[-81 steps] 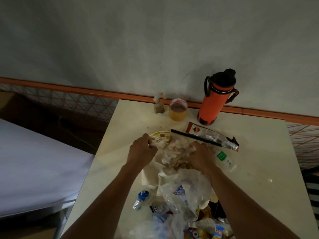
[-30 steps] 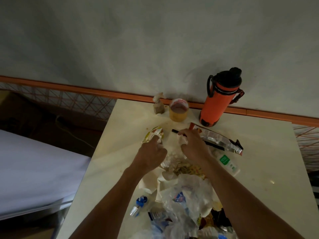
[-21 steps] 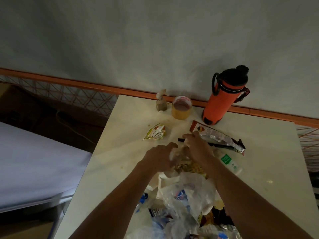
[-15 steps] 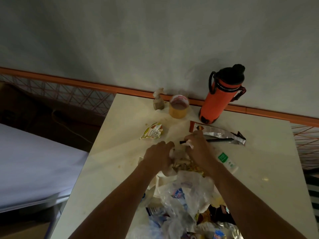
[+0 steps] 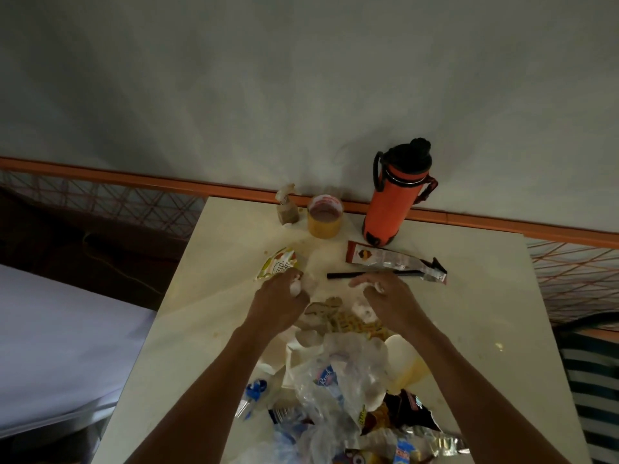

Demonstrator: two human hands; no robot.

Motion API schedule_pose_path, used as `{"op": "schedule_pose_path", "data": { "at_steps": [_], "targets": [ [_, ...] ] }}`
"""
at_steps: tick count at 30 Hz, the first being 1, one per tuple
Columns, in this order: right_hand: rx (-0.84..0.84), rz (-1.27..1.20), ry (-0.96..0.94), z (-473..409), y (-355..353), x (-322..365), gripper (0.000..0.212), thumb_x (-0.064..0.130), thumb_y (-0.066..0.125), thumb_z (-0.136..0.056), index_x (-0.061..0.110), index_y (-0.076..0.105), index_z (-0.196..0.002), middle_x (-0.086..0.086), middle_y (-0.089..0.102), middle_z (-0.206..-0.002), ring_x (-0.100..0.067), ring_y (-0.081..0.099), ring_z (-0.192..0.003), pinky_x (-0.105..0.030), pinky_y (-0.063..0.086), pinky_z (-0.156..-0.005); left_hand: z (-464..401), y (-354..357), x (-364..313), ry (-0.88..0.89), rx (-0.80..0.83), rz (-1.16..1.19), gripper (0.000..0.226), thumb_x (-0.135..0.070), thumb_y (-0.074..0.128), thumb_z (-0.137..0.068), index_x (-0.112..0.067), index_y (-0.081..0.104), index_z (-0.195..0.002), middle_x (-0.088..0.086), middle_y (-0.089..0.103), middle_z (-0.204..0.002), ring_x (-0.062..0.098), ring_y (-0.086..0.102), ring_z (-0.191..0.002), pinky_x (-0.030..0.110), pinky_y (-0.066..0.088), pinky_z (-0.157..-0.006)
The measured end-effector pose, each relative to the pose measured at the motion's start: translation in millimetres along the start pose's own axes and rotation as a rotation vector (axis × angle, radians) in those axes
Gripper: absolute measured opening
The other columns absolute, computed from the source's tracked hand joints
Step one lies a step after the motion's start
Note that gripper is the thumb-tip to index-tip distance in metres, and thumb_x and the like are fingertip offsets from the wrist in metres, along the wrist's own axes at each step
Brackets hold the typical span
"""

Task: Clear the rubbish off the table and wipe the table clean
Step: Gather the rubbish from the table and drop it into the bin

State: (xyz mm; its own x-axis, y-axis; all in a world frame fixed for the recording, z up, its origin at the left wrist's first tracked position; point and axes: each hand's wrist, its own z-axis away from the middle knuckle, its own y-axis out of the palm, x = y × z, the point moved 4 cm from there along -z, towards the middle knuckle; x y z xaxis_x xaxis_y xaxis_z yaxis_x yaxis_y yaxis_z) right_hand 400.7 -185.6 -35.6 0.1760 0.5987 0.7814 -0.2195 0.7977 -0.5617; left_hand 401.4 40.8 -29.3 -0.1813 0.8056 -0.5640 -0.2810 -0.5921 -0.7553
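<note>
Here, crumpled white paper (image 5: 296, 288) in left hand (image 5: 279, 304), glossy table (image 5: 214, 296).

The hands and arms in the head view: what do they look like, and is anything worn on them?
Both the left hand and the right hand are bare: no gloves, and no ring, watch or bracelet shows. The forearms are bare too; no sleeve reaches into view.

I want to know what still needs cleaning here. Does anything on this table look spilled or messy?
Yes. Food scraps lie loose on the table between the left hand and right hand, beside torn wrappers and a plastic bag piled toward the near edge. The tabletop looks smeared near the tape roll.
</note>
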Motion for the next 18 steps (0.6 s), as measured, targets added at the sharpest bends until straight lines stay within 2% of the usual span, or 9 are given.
{"op": "schedule_pose_path", "data": {
  "at_steps": [2,4,6,8,10,11,12,15,18],
  "targets": [
    [0.094,0.066,0.031,1,11,3,0.020,0.023,0.058,-0.087,0.037,0.072,-0.091,0.001,0.060,-0.110,-0.013,0.061,-0.095,-0.026,0.049,-0.077,3,-4,0,-0.073,0.027,0.198,0.045,-0.053,0.061,-0.074,-0.036,0.062,-0.116,0.000,0.072,-0.112,0.025,0.069,-0.100,0.044,0.058,-0.085],
    [0.171,0.043,0.064,0,23,7,0.010,0.039,0.069,-0.081,0.033,0.072,-0.089,0.000,0.064,-0.103,-0.012,0.064,-0.086,-0.029,0.056,-0.066,6,-7,0,-0.123,0.031,0.343,0.048,-0.054,0.059,-0.066,-0.032,0.066,-0.109,0.003,0.075,-0.097,0.022,0.072,-0.079,0.041,0.060,-0.069],
    [0.216,0.018,0.088,-1,34,12,0.024,0.045,0.080,-0.074,0.028,0.071,-0.089,0.005,0.061,-0.096,-0.012,0.065,-0.083,-0.024,0.054,-0.057,11,-12,-5,-0.165,0.036,0.383,0.046,-0.046,0.058,-0.067,-0.023,0.065,-0.106,0.007,0.074,-0.086,0.020,0.068,-0.063,0.031,0.053,-0.056],
    [0.248,0.184,0.070,-3,44,17,0.040,0.050,0.085,-0.068,0.029,0.068,-0.098,0.005,0.055,-0.108,-0.016,0.063,-0.095,-0.029,0.056,-0.072,15,-18,-7,-0.172,0.025,0.355,0.039,-0.042,0.056,-0.072,-0.017,0.063,-0.102,0.005,0.072,-0.082,0.015,0.064,-0.058,0.028,0.050,-0.052],
    [0.312,0.375,0.047,-6,54,22,0.051,0.051,0.083,-0.070,0.032,0.062,-0.112,0.001,0.047,-0.122,-0.022,0.059,-0.108,-0.036,0.053,-0.085,19,-21,-4,-0.164,-0.011,0.316,0.041,-0.042,0.054,-0.076,-0.015,0.063,-0.105,0.001,0.068,-0.085,0.008,0.061,-0.057,0.019,0.047,-0.049],
    [0.335,0.436,0.042,-7,58,24,0.053,0.050,0.081,-0.072,0.033,0.059,-0.117,0.000,0.046,-0.125,-0.024,0.057,-0.111,-0.037,0.050,-0.089,22,-22,-3,-0.179,-0.026,0.360,0.040,-0.040,0.055,-0.076,-0.013,0.064,-0.105,0.003,0.069,-0.082,0.010,0.062,-0.054,0.019,0.047,-0.047],
    [0.347,0.477,0.041,-9,62,26,0.054,0.047,0.080,-0.073,0.033,0.056,-0.120,0.000,0.047,-0.125,-0.025,0.056,-0.112,-0.037,0.047,-0.091,25,-23,-1,-0.201,-0.042,0.414,0.034,-0.035,0.058,-0.079,-0.013,0.065,-0.104,0.005,0.070,-0.078,0.012,0.063,-0.051,0.022,0.047,-0.046],
    [0.345,0.548,0.028,-15,73,25,0.056,0.041,0.076,-0.078,0.036,0.050,-0.127,0.001,0.050,-0.126,-0.027,0.056,-0.115,-0.038,0.044,-0.095,37,-25,2,-0.200,-0.078,0.455,0.013,-0.017,0.060,-0.091,-0.011,0.066,-0.100,0.007,0.067,-0.073,0.003,0.057,-0.041,0.018,0.042,-0.040],
    [0.372,0.629,0.018,-20,77,20,0.045,0.035,0.070,-0.084,0.037,0.053,-0.126,0.001,0.053,-0.127,-0.027,0.056,-0.117,-0.038,0.043,-0.097,46,-24,13,-0.215,-0.083,0.459,0.009,-0.013,0.062,-0.091,-0.004,0.065,-0.091,0.012,0.069,-0.070,0.004,0.057,-0.041,0.020,0.046,-0.043]
  ]
}}
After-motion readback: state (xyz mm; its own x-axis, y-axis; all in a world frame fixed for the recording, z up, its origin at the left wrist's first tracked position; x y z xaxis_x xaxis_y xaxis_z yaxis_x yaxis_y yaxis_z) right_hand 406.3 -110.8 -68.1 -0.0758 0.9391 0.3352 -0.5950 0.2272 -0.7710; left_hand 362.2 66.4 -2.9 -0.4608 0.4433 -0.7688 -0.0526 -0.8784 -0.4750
